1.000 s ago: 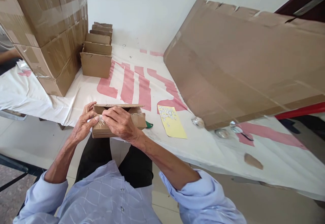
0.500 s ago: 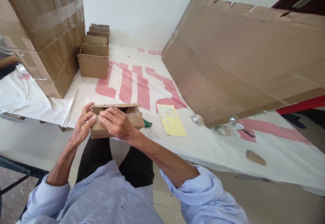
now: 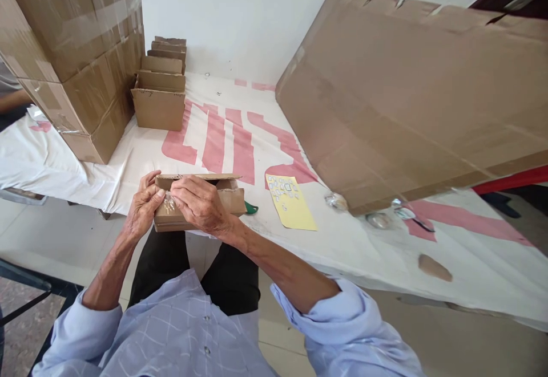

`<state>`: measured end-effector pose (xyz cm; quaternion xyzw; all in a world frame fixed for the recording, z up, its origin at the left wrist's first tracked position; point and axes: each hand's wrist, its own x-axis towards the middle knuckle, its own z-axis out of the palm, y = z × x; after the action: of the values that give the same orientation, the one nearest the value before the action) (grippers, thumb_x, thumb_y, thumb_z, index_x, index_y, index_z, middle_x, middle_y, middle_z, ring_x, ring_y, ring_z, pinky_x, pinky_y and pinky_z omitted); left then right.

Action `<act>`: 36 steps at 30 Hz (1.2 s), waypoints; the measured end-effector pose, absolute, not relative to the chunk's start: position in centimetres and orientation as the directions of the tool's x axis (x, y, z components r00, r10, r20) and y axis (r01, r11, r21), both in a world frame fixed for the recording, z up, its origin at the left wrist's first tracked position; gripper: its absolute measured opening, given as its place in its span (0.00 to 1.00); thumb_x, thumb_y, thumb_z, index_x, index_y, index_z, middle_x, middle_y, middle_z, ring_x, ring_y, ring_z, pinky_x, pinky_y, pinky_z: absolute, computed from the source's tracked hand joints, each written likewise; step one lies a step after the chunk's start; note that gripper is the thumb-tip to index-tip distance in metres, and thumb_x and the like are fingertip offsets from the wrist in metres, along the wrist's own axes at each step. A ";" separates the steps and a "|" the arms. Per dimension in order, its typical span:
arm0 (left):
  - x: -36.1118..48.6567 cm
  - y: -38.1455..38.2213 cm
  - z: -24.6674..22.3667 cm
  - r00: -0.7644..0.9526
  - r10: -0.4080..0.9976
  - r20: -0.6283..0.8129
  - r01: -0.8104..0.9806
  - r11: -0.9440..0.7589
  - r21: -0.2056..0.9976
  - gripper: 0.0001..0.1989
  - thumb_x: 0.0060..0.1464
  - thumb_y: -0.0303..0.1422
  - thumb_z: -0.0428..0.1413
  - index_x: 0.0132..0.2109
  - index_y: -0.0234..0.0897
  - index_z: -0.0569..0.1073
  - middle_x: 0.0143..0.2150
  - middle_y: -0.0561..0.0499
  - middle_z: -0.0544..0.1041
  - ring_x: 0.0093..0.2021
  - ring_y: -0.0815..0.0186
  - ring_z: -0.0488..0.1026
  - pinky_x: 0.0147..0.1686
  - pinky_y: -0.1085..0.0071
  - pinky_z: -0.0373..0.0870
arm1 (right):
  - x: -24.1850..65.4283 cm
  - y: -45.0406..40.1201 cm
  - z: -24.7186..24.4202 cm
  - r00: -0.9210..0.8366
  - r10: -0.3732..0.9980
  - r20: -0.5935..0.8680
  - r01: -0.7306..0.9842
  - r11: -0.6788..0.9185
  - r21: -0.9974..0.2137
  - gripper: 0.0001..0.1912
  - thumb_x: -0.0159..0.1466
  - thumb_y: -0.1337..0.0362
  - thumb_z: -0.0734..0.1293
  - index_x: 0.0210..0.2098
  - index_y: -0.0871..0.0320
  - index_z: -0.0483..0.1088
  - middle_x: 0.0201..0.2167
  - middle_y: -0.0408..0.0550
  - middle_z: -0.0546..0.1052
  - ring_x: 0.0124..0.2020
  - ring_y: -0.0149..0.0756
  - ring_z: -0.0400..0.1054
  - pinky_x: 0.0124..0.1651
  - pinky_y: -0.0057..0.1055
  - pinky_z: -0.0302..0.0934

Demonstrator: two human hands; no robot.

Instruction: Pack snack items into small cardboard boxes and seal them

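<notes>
A small brown cardboard box [image 3: 231,201] is held at the table's front edge, its top gaping a little. My left hand [image 3: 144,206] grips the box's left end, thumb on the front face. Over the front of the box, my right hand [image 3: 201,203] is closed in a pinch. Between the two hands a shiny, clear, crinkled bit [image 3: 169,203] shows against the cardboard; it looks like tape. My fingers hide what the right hand pinches. Behind the box's right end a green object [image 3: 252,209] peeks out, mostly hidden. Right of it lies a yellow sheet [image 3: 295,217] with small clear outlined pieces.
Tall stacked taped cartons [image 3: 77,75] stand at the left, with a row of open small boxes [image 3: 158,109] beside them. A large cardboard panel [image 3: 411,97] leans at the right. Clear tape rolls [image 3: 378,221] lie near its lower edge. Another person's arm [image 3: 15,101] shows far left.
My right hand has lifted slightly and turned at the box's front, and more of the shiny clear bit shows. My left hand keeps its grip on the box.
</notes>
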<state>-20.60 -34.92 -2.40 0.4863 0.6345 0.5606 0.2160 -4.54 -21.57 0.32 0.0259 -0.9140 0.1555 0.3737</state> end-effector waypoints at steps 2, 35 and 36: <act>-20.5 -34.9 -2.5 -0.440 0.855 0.274 0.367 -0.108 0.924 0.28 0.68 0.59 0.57 0.33 0.40 0.74 0.73 0.42 0.69 0.78 0.45 0.62 0.81 0.46 0.55 | -4.4 -21.5 -0.1 -0.722 0.022 0.692 -0.170 0.963 -0.209 0.15 0.78 0.71 0.60 0.43 0.54 0.78 0.43 0.54 0.83 0.46 0.44 0.76 0.54 0.44 0.73; -19.2 -35.6 -1.8 -0.365 0.832 0.417 0.512 -0.195 0.836 0.17 0.70 0.51 0.60 0.41 0.42 0.74 0.77 0.43 0.65 0.79 0.46 0.62 0.79 0.38 0.58 | -4.4 -21.7 3.9 -0.810 0.429 0.401 0.031 0.712 -0.701 0.08 0.68 0.68 0.67 0.32 0.53 0.68 0.33 0.45 0.79 0.36 0.37 0.71 0.46 0.37 0.66; -19.1 -35.6 -1.8 -0.364 0.828 0.426 0.526 -0.195 0.828 0.17 0.70 0.50 0.60 0.41 0.42 0.74 0.77 0.43 0.66 0.79 0.47 0.62 0.79 0.38 0.58 | -4.3 -21.5 4.1 -0.826 0.406 0.391 0.013 0.707 -0.707 0.09 0.68 0.67 0.68 0.31 0.53 0.68 0.33 0.45 0.78 0.36 0.37 0.71 0.46 0.36 0.66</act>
<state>-19.09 -35.63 -1.79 0.5465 0.6193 0.5465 0.1385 -4.33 -21.54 4.09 -0.1183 -0.8836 0.3637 0.2701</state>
